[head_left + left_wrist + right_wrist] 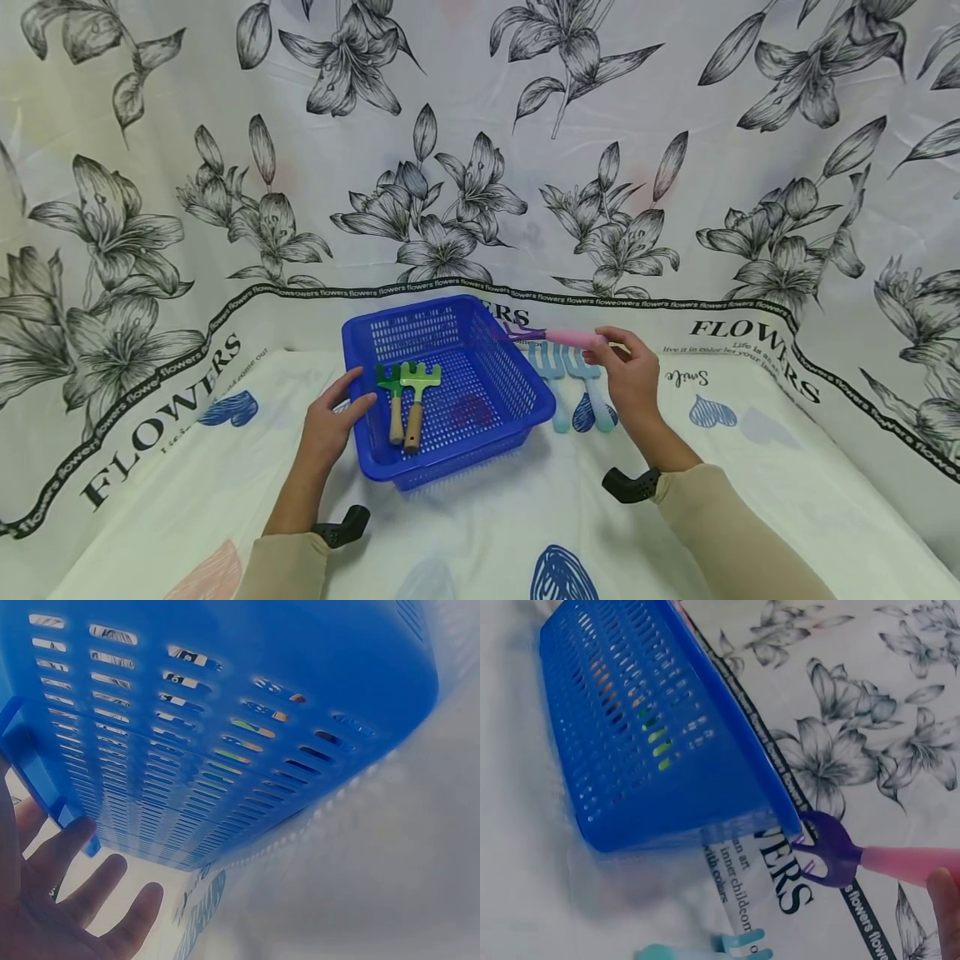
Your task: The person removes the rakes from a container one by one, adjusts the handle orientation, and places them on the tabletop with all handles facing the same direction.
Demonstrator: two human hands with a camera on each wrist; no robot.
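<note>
A blue plastic basket is in the middle of the head view, tilted, with slotted walls. My left hand grips its left rim; in the left wrist view the fingers spread beside the outer wall. Inside lie two small hand rakes with wooden handles, a dark green rake and a light green rake. My right hand holds a hand rake by its pink handle. The purple tines of this rake are beside the basket's right rim.
Two light blue hand rakes, one nearer the basket and one farther right, lie on the white patterned cloth right of the basket. A flower-printed curtain hangs behind. Black wrist cameras sit on both wrists.
</note>
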